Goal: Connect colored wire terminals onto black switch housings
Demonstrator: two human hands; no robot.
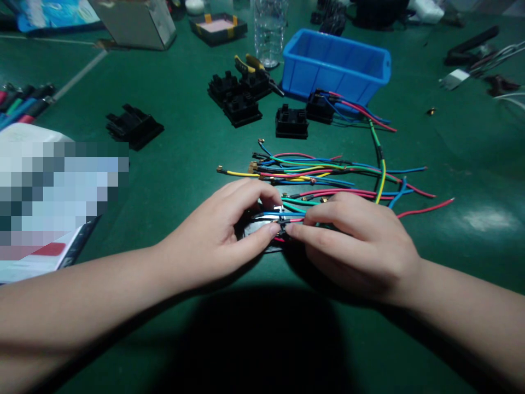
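Head view: left hand (pixel 223 224) grips wired part (pixel 282 223), right hand (pixel 363 241) pinches red wire (pixel 296 220); part between hands.

Workbench with loose coloured wires (pixel 324 175)

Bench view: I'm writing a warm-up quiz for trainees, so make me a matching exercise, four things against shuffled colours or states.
1. Plastic bin
2. Pliers
3. Plastic bottle
4. Left hand

A. Clear and see-through
B. Gripping a small wired part
C. Blue
D. Yellow-handled

Pairs: 1-C, 2-D, 3-A, 4-B
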